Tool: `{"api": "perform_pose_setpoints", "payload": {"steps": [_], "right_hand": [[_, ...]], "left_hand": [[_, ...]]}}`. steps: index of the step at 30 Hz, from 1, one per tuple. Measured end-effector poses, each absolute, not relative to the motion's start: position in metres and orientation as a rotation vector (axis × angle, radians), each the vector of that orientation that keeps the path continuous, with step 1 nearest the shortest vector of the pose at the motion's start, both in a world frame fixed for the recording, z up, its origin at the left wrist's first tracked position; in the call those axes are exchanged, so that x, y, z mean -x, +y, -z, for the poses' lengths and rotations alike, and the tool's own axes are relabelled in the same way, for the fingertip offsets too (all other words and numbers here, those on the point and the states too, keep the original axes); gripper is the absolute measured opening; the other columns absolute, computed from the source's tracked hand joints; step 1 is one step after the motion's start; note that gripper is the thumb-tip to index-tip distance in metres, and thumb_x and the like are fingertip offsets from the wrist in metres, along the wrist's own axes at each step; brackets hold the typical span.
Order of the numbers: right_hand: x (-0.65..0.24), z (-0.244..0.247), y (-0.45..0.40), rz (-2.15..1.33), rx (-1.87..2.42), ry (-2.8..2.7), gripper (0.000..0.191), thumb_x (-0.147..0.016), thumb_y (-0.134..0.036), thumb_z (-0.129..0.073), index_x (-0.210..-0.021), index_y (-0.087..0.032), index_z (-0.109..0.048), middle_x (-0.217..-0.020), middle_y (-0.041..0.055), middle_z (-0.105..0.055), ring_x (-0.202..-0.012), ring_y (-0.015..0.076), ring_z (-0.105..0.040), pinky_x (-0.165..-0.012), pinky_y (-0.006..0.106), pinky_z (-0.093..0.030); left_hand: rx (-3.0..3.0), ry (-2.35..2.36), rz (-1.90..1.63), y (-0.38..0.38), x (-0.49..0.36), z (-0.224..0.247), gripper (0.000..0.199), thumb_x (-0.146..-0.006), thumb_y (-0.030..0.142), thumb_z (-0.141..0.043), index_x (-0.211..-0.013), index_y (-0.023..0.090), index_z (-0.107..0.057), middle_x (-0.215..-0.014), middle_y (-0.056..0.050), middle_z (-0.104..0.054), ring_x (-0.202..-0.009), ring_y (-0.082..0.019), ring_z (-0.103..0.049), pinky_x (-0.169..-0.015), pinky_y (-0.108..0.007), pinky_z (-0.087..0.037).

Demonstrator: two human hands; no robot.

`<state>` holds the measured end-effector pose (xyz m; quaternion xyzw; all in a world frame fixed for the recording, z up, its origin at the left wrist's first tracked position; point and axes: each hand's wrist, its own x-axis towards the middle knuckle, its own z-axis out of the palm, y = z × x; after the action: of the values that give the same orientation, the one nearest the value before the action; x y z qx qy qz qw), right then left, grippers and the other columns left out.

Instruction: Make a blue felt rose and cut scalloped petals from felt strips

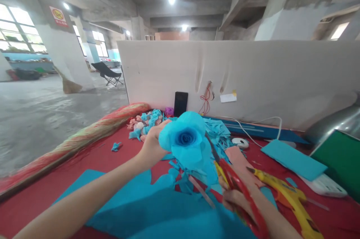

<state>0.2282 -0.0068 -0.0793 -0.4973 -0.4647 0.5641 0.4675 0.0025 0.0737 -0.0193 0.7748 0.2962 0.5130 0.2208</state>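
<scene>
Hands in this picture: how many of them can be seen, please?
2. The left hand holds the blue flower near the middle; the right hand holds the red-and-yellow scissors, to the flower's lower right.

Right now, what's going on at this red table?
A person's left hand holds up a layered blue flower. The right hand grips red-and-yellow scissors, blades by the flower's right edge; whether they touch it, I can't tell. A large blue sheet lies below, with blue scraps behind the flower. A yellow glue gun lies to the right on the red table, not in either hand.
</scene>
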Motion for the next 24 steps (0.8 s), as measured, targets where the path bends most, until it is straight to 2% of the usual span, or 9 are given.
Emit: {"api": "perform_pose_setpoints", "payload": {"steps": [3, 5, 9, 12, 15, 21, 24], "right_hand": [[-0.223, 0.065, -0.014, -1.463, 1.094, -1.102, 0.024, -0.064, -0.038, -0.068, -0.07, -0.019, -0.055, -0.06, -0.0007, -0.046, -0.05, 0.0106, -0.045, -0.047, 0.024, -0.038], [-0.219, 0.056, -0.018, -1.442, 0.986, -1.098, 0.026, -0.066, -0.039, -0.069, -0.069, -0.019, -0.053, -0.055, -0.003, -0.041, -0.047, 0.0086, -0.04, -0.044, 0.021, -0.036], [-0.216, 0.049, -0.022, -1.419, 0.941, -0.985, 0.023, -0.069, -0.035, -0.07, -0.079, -0.02, -0.056, -0.058, -0.003, -0.044, -0.049, 0.007, -0.041, -0.04, 0.015, -0.033], [-0.219, 0.05, -0.024, -1.365, 0.961, -0.971, 0.025, -0.065, -0.033, -0.073, -0.084, -0.021, -0.061, -0.06, -0.0022, -0.046, -0.047, 0.0064, -0.039, -0.039, 0.016, -0.033], [-0.222, 0.049, -0.027, -1.32, 0.988, -0.97, 0.03, -0.064, -0.034, -0.074, -0.089, -0.025, -0.061, -0.071, -0.0007, -0.054, -0.045, 0.0051, -0.039, -0.039, 0.017, -0.034], [-0.215, 0.043, -0.033, -1.394, 1.082, -0.971, 0.028, -0.062, -0.042, -0.074, -0.079, -0.024, -0.061, -0.057, -0.0022, -0.049, -0.041, 0.0046, -0.034, -0.037, 0.016, -0.027], [-0.212, 0.04, -0.036, -1.421, 1.111, -0.937, 0.027, -0.063, -0.044, -0.072, -0.077, -0.024, -0.06, -0.049, -0.0049, -0.041, -0.041, 0.0054, -0.032, -0.039, 0.017, -0.026]], "left_hand": [[-2.107, 0.763, -1.463, 0.062, -0.014, 0.025, 0.054, -0.071, 0.059, -0.055, -0.037, 0.021, -0.037, -0.048, -0.003, -0.05, -0.056, -0.017, -0.047, -0.058, -0.034, -0.046], [-2.1, 0.753, -1.446, 0.058, -0.02, 0.032, 0.047, -0.073, 0.052, -0.058, -0.041, 0.02, -0.045, -0.052, -0.003, -0.056, -0.058, -0.017, -0.051, -0.059, -0.033, -0.047], [-2.107, 0.735, -1.393, 0.057, -0.027, 0.05, 0.04, -0.074, 0.043, -0.061, -0.046, 0.018, -0.048, -0.053, -0.001, -0.055, -0.061, -0.016, -0.051, -0.062, -0.031, -0.046], [-2.118, 0.721, -1.341, 0.059, -0.03, 0.06, 0.043, -0.078, 0.044, -0.055, -0.045, 0.018, -0.047, -0.053, -0.002, -0.055, -0.06, -0.016, -0.051, -0.062, -0.031, -0.045], [-2.136, 0.736, -1.312, 0.06, -0.031, 0.064, 0.046, -0.08, 0.048, -0.051, -0.044, 0.019, -0.047, -0.051, -0.003, -0.056, -0.059, -0.017, -0.051, -0.06, -0.032, -0.044], [-2.193, 0.644, -1.319, 0.056, -0.033, 0.062, 0.041, -0.082, 0.046, -0.051, -0.052, 0.019, -0.057, -0.061, -0.005, -0.064, -0.064, -0.018, -0.053, -0.064, -0.034, -0.042], [-2.194, 0.652, -1.287, 0.055, -0.033, 0.066, 0.045, -0.082, 0.046, -0.051, -0.046, 0.019, -0.054, -0.056, -0.004, -0.061, -0.063, -0.019, -0.053, -0.065, -0.035, -0.042]]}}
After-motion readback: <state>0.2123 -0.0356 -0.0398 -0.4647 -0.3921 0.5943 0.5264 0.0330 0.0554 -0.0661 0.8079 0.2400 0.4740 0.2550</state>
